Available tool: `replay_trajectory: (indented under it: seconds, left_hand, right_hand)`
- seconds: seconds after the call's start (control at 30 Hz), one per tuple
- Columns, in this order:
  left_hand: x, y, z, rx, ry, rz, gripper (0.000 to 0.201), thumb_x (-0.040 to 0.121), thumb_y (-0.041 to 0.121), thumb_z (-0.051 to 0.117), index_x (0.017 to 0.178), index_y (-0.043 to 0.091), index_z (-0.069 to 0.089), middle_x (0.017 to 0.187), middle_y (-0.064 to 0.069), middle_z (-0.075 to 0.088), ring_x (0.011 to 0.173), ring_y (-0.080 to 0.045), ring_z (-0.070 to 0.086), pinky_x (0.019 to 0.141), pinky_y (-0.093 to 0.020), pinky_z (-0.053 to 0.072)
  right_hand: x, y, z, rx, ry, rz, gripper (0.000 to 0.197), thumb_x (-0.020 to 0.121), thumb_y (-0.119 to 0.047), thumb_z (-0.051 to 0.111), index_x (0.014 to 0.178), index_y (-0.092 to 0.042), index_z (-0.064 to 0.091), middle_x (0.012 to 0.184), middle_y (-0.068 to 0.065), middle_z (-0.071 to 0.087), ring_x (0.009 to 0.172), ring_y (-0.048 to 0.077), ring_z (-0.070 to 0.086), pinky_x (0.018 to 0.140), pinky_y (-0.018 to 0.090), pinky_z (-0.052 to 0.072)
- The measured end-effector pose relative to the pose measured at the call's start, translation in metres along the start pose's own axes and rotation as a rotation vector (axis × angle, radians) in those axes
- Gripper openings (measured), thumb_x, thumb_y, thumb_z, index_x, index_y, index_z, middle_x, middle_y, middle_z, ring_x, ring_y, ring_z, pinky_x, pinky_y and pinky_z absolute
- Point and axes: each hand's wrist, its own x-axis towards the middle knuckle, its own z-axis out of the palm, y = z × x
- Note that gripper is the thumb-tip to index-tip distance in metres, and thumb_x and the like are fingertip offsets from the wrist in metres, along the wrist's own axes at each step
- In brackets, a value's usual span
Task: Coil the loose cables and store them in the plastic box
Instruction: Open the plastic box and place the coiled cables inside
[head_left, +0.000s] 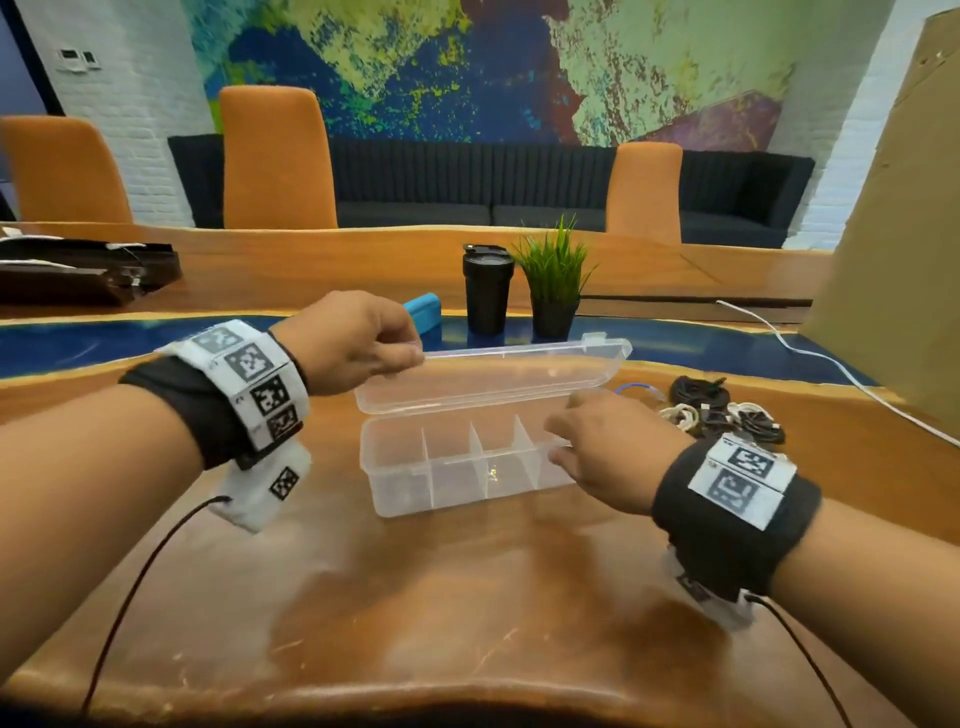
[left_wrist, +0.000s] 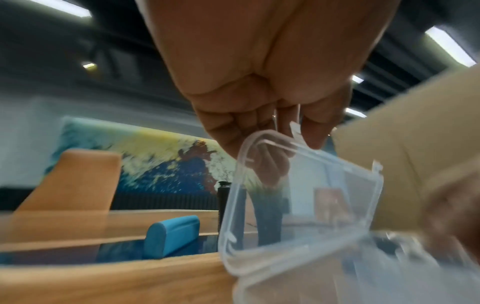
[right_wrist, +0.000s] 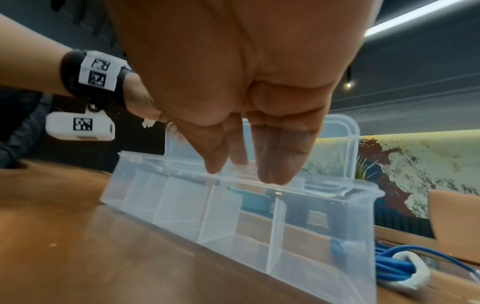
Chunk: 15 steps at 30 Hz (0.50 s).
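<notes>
Clear plastic, the divided box (head_left: 447, 467) sat near coiled cables (head_left: 727, 410), a black tumbler (head_left: 487, 291) behind; left hand (head_left: 348, 343) pinched its lid (head_left: 493, 374), right hand (head_left: 613, 447) rested straight-fingered on its rim.

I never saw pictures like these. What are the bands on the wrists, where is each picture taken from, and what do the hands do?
No machine: a person works with bare hands. The wrist bands carry small cameras and printed markers. The wide picture comes from a head camera; the other two look along each hand. The left hand pinches the lid of a clear divided box, half open. The right hand rests straight fingers on the box's rim. The box stands on a wooden table. Coiled cables lie right of it; a black cup, plant and blue case stand behind.
</notes>
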Motion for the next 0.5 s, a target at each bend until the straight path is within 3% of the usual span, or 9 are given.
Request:
replay_trajectory:
  seconds: [0.1,0.13,0.17,0.27,0.37,0.4,0.5]
  left_hand:
    - [0.009,-0.019,0.0,-0.328,0.067,-0.136,0.016,0.092,0.029,0.068,0.09,0.014,0.071,0.08,-0.002,0.076,0.071,-0.014,0.073,0.064,-0.03,0.054]
    - [0.011,-0.031,0.003,-0.425,0.097,-0.203,0.019,0.092,0.027,0.068,0.091,0.009,0.07,0.082,-0.006,0.077,0.069,-0.016,0.073,0.063,-0.031,0.053]
    - [0.012,-0.047,0.008,-0.5,0.125,-0.274,0.022,0.092,0.027,0.068,0.092,0.006,0.069,0.083,-0.01,0.077,0.069,-0.019,0.072,0.062,-0.031,0.052]
    - [0.008,-0.09,0.028,-0.612,0.088,-0.507,0.031,0.088,0.036,0.071,0.093,0.005,0.071,0.083,-0.011,0.076,0.073,-0.026,0.071,0.07,-0.036,0.057]
    - [0.0,-0.119,0.055,-0.8,-0.023,-0.739,0.035,0.089,0.032,0.07,0.101,-0.001,0.071,0.085,-0.013,0.075,0.072,-0.023,0.07,0.082,-0.038,0.059]
    - [-0.003,-0.124,0.064,-0.907,-0.033,-0.814,0.038,0.088,0.03,0.071,0.107,-0.003,0.069,0.089,-0.016,0.075,0.071,-0.023,0.07,0.081,-0.037,0.06]
    - [-0.002,-0.125,0.085,-1.237,0.031,-0.936,0.043,0.082,0.027,0.074,0.114,0.0,0.066,0.086,-0.015,0.075,0.062,-0.018,0.069,0.055,-0.028,0.06]
  right_hand:
    - [0.019,0.002,0.003,-0.087,-0.005,-0.024,0.021,0.094,-0.015,0.048,0.098,-0.019,0.069,0.099,0.002,0.06,0.087,0.02,0.054,0.053,0.019,0.026]
    - [0.023,0.003,0.003,-0.091,-0.011,-0.008,0.022,0.092,-0.011,0.048,0.095,-0.019,0.069,0.098,0.001,0.059,0.084,0.019,0.052,0.05,0.017,0.02]
    - [0.028,0.004,0.002,-0.067,-0.013,0.013,0.024,0.092,-0.009,0.048,0.095,-0.021,0.069,0.099,-0.001,0.059,0.084,0.019,0.052,0.051,0.017,0.022]
    - [0.043,0.006,0.002,0.011,-0.033,0.037,0.029,0.094,-0.008,0.048,0.106,-0.023,0.07,0.106,-0.002,0.066,0.093,0.019,0.061,0.074,0.026,0.051]
    - [0.061,0.005,0.002,0.077,-0.03,0.086,0.034,0.092,-0.004,0.05,0.111,-0.023,0.071,0.108,0.001,0.068,0.094,0.021,0.063,0.085,0.035,0.056]
    - [0.067,0.006,0.002,0.101,-0.03,0.111,0.035,0.091,-0.003,0.05,0.112,-0.022,0.07,0.108,0.002,0.068,0.095,0.022,0.064,0.086,0.036,0.056]
    - [0.079,0.008,0.001,0.108,-0.031,0.129,0.035,0.09,0.0,0.049,0.113,-0.017,0.07,0.109,0.006,0.07,0.098,0.026,0.064,0.089,0.038,0.054]
